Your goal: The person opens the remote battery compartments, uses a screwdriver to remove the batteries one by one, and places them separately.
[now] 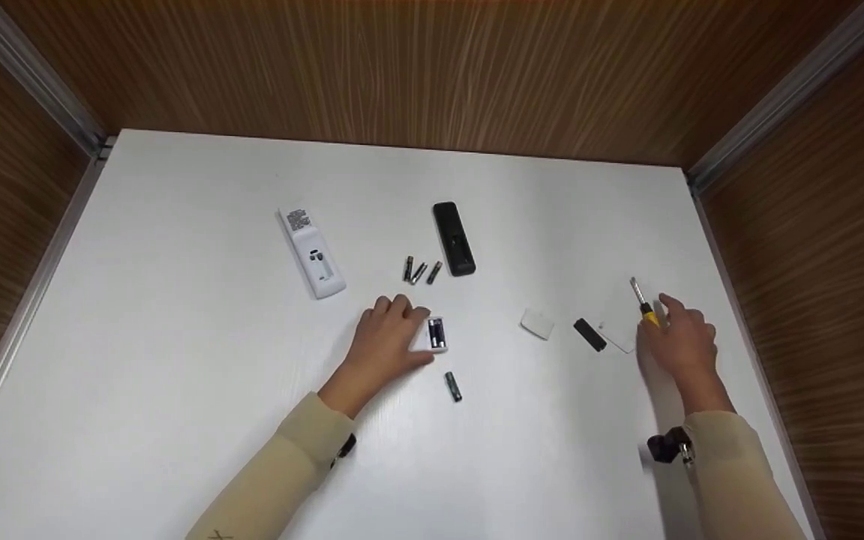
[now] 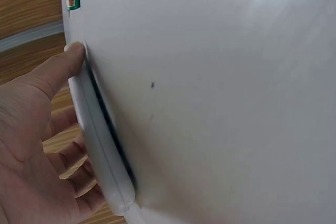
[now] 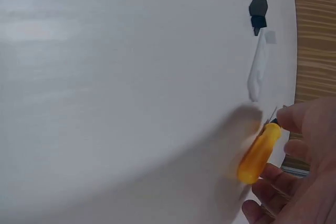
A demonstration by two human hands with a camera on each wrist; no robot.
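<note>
My left hand (image 1: pixel 387 337) holds a small white battery-powered device (image 1: pixel 438 347), with the thumb at its near end and fingers at its far end. Dark batteries (image 1: pixel 436 332) sit in its open compartment. In the left wrist view the device's pale side (image 2: pixel 97 129) runs alongside the fingers. Just in front of it on the table lies a loose battery (image 1: pixel 453 386). At the right, the loosely bent fingers of my right hand (image 1: pixel 679 341) are around a screwdriver (image 3: pixel 260 153) with a yellow handle. A firm hold on the handle does not show.
Farther back lie a white remote (image 1: pixel 312 251) and a black remote (image 1: pixel 454 236), both with bare battery bays, and several loose batteries (image 1: pixel 420 272). A white cover (image 1: pixel 537 324), a black cover (image 1: pixel 589 334) and a thin white piece (image 1: pixel 618 339) lie between the hands. Wood-grain panels (image 1: pixel 402 75) border the table.
</note>
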